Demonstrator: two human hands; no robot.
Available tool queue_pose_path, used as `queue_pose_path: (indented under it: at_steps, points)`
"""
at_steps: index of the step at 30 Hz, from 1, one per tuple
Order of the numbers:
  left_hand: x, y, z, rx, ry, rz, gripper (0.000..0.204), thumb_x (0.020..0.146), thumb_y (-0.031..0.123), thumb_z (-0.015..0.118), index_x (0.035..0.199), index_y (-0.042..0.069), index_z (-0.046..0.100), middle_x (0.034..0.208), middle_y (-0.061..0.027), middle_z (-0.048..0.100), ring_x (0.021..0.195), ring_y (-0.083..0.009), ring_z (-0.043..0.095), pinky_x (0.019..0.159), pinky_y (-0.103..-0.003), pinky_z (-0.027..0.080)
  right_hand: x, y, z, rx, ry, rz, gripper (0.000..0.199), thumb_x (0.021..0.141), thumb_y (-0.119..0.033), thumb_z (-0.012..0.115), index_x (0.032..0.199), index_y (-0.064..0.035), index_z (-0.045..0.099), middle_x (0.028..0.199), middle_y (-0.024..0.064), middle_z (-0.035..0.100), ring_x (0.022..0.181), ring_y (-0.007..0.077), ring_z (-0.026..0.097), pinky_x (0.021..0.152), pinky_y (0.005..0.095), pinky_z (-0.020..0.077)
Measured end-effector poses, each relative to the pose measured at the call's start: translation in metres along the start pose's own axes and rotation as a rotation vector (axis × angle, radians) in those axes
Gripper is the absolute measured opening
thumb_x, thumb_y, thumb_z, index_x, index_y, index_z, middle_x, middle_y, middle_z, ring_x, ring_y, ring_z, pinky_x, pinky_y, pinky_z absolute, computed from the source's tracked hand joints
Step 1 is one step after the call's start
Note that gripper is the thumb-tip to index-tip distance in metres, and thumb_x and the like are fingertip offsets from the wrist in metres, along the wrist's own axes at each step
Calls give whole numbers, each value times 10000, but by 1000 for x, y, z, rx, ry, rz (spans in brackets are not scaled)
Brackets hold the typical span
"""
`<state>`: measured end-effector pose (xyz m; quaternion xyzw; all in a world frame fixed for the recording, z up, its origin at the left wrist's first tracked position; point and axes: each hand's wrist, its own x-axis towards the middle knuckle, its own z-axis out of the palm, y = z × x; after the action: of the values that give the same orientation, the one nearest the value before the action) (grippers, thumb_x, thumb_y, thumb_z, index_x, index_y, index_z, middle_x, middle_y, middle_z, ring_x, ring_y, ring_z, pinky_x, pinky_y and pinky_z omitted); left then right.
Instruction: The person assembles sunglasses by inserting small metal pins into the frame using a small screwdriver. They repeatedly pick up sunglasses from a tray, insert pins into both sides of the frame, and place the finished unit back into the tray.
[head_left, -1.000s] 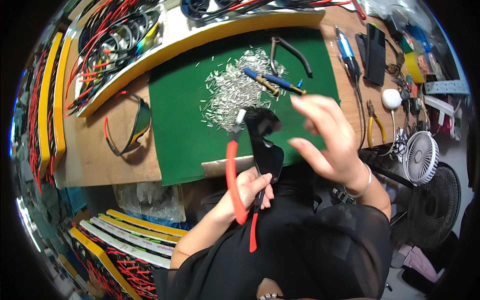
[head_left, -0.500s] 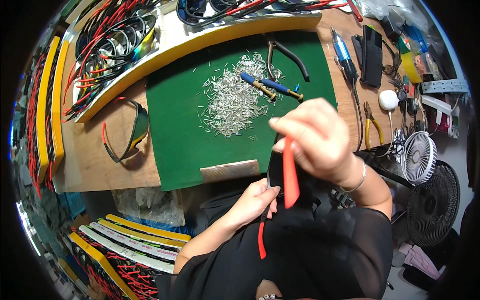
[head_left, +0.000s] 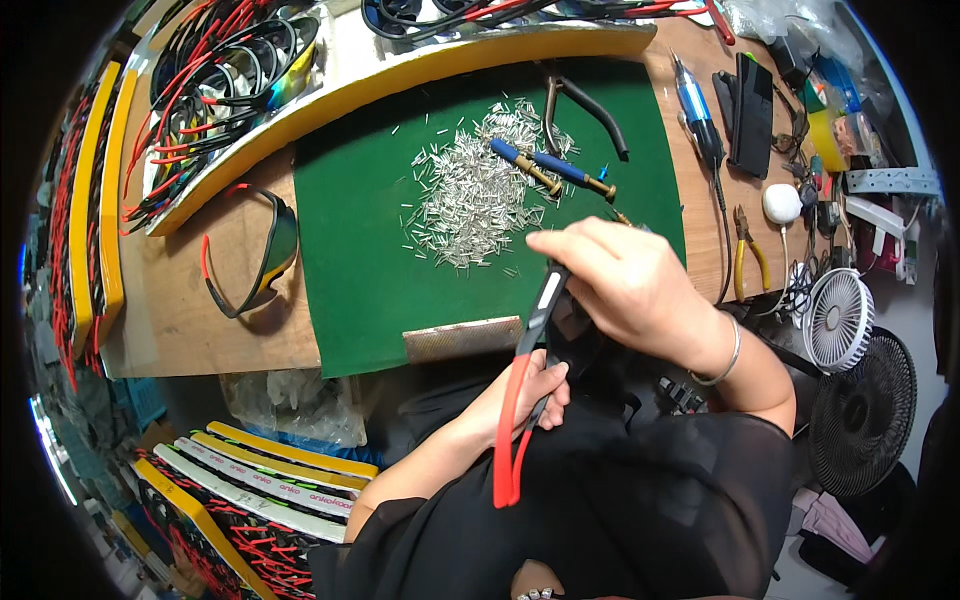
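Note:
Over my lap I hold a pair of sunglasses [head_left: 540, 312] with black arms and red tips. My right hand [head_left: 625, 285] is closed at the hinge end of the near arm, its fingers partly hidden. My left hand [head_left: 528, 395] grips the frame lower down, behind the red-tipped arm. Both red tips hang close together, pointing toward me. The lens is mostly covered by my hands. A small brass-coloured tip [head_left: 622, 217] shows just beyond my right hand; what it belongs to is hidden.
On the green mat [head_left: 350, 290] lie a heap of small metal pins [head_left: 470, 200], two blue screwdrivers [head_left: 525, 165], black-handled pliers [head_left: 595, 110] and a metal bar [head_left: 460, 338]. Other sunglasses [head_left: 270, 255] rest at left. Yellow-handled cutters [head_left: 748, 255] and a fan [head_left: 838, 318] are at right.
The arm by my right hand has swung left, bringing its red tip beside the other one. My right hand has shifted slightly toward me. My left hand stays on the frame.

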<state>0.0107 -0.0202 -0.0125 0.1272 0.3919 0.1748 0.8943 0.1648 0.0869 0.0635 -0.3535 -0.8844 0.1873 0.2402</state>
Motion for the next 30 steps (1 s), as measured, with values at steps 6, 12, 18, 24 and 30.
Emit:
queue_pose_path:
  at_steps: [6, 12, 18, 24, 30]
  points:
    - [-14, -5, -12, -222, -55, -91, 209, 952, 231, 408, 1049, 53, 460, 652, -2, 488, 401, -37, 323, 359, -170, 238, 20, -1, -10, 133, -240, -60, 474, 700, -133, 660, 1129, -41, 481, 843, 103, 542, 786, 261, 570, 666, 348, 474]
    - [-5, 1, -10, -411, -84, -39, 177, 950, 204, 410, 1042, 75, 488, 633, 23, 463, 423, -24, 279, 376, -163, 217, 48, 53, 7, -123, -35, 132, 265, 766, -210, 615, 916, 3, 567, 802, 156, 579, 780, 320, 589, 708, 382, 481]
    - [-2, -2, -15, -644, -46, -8, 241, 935, 157, 431, 1126, 30, 506, 746, -20, 538, 469, -36, 343, 388, -156, 273, 61, 69, 69, -505, 64, 149, 110, 700, -63, 538, 771, 9, 580, 781, 153, 587, 731, 262, 606, 603, 343, 519]
    - [1, -1, -14, -642, -65, -34, 206, 937, 207, 448, 1014, 29, 518, 739, -11, 533, 455, -29, 344, 395, -154, 281, 58, 68, 67, -471, 127, 175, 195, 804, -163, 579, 860, -5, 481, 729, 146, 558, 693, 291, 586, 589, 362, 479]
    - [-3, 2, -20, -607, -32, -59, 201, 927, 214, 475, 998, 32, 523, 707, 2, 518, 454, -24, 343, 395, -152, 280, 22, 40, 21, -17, 111, 253, 162, 872, -135, 533, 947, 7, 509, 744, 144, 587, 655, 253, 601, 572, 322, 451]
